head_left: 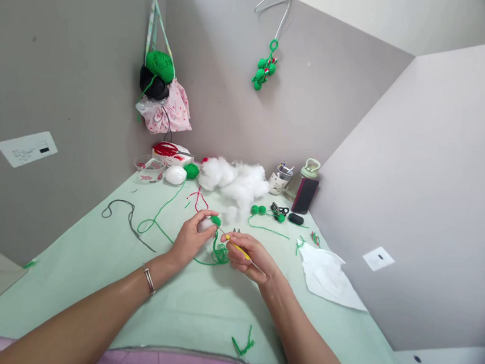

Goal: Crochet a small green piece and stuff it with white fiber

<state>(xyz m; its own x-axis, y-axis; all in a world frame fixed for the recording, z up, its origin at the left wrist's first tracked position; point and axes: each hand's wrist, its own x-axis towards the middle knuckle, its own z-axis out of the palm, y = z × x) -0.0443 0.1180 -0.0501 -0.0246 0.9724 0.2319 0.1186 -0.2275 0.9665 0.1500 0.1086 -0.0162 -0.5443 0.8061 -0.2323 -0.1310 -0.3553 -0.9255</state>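
My left hand [194, 236] is closed around a small green crocheted piece [215, 220], with a tuft of white stuffing [204, 224] against it under the fingers. In my right hand [249, 256] is a crochet hook with a yellow handle [238, 247]. Its thin metal shaft points left and its tip meets the green piece; whether it is inside the stitches is too small to tell. A tangle of green yarn [220, 253] lies on the table between the hands, with a strand running up to the crocheted piece.
White stuffing [236, 182] is heaped at the back. Left of it are a white yarn ball [175, 175], a green ball [191, 171], red scissors [166, 149] and a clear bowl [149, 169]. Small green balls [258, 210], a phone [305, 195] and white paper [330, 276] lie to the right.
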